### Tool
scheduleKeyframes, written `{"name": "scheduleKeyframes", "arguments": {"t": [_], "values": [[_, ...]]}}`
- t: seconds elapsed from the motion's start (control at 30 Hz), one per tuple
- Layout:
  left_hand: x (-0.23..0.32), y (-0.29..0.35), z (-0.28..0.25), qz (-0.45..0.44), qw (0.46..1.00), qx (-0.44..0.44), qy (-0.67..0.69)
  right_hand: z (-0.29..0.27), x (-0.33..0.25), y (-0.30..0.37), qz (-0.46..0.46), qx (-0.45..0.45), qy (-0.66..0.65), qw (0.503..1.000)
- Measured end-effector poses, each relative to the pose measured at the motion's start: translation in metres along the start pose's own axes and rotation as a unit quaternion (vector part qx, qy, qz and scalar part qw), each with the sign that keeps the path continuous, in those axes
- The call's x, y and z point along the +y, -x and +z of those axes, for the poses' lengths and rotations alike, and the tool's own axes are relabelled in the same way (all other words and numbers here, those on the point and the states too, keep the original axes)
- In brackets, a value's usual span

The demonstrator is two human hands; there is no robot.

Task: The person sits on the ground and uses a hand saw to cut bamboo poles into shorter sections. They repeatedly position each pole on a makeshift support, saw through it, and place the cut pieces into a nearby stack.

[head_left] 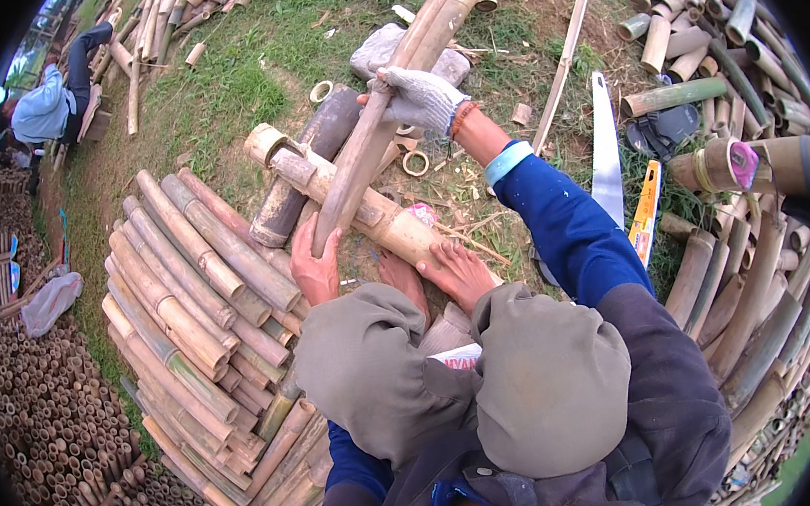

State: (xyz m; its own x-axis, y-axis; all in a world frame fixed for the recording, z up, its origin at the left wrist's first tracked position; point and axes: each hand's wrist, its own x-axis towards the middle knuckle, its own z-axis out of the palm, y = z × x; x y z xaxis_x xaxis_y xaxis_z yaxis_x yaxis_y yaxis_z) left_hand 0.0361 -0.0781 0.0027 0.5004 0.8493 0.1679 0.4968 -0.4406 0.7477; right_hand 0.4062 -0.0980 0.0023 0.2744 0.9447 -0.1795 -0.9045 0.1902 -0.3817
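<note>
A long bamboo pole [360, 161] slants up from near my knees toward the top of the view. My bare left hand [316, 265] is closed around its near end. My right hand [420, 100], in a whitish knit glove, grips the pole farther up. Under the pole lies a thick, pale bamboo piece [393, 223] with a notch cut near its far end. It rests across a dark, thick bamboo log [315, 155]. My bare feet [461, 272] are by the near end of the pale piece, one pressed on it.
Cut bamboo lengths [205, 307] are stacked at left, with more piles at right. A saw blade [605, 161], a yellow-orange strip [646, 210] and a black sandal [664, 130] lie right. A grey stone [389, 50] sits ahead; another person [44, 110] bends over far left.
</note>
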Motion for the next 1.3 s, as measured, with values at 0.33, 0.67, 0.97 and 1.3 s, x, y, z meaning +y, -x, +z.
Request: {"name": "scheduleKeyframes", "arguments": {"t": [0.33, 0.67, 0.97, 1.3], "values": [[0.015, -0.005, 0.01, 0.025, 0.996, 0.044, -0.073, -0.003, -0.069, 0.013, -0.046, 0.208, 0.666, 0.715], [0.042, -0.056, 0.02, 0.088, 0.978, -0.126, -0.141, -0.037, -0.054, -0.001, -0.086, 0.3, 0.41, 0.857], [0.037, -0.068, 0.025, 0.044, 0.968, -0.188, -0.158, -0.056, -0.034, -0.011, -0.027, 0.254, 0.255, 0.933], [-0.07, 0.062, -0.118, -0.001, 0.978, -0.17, -0.118, -0.066, 0.006, 0.031, 0.057, 0.224, 0.242, 0.942]]}}
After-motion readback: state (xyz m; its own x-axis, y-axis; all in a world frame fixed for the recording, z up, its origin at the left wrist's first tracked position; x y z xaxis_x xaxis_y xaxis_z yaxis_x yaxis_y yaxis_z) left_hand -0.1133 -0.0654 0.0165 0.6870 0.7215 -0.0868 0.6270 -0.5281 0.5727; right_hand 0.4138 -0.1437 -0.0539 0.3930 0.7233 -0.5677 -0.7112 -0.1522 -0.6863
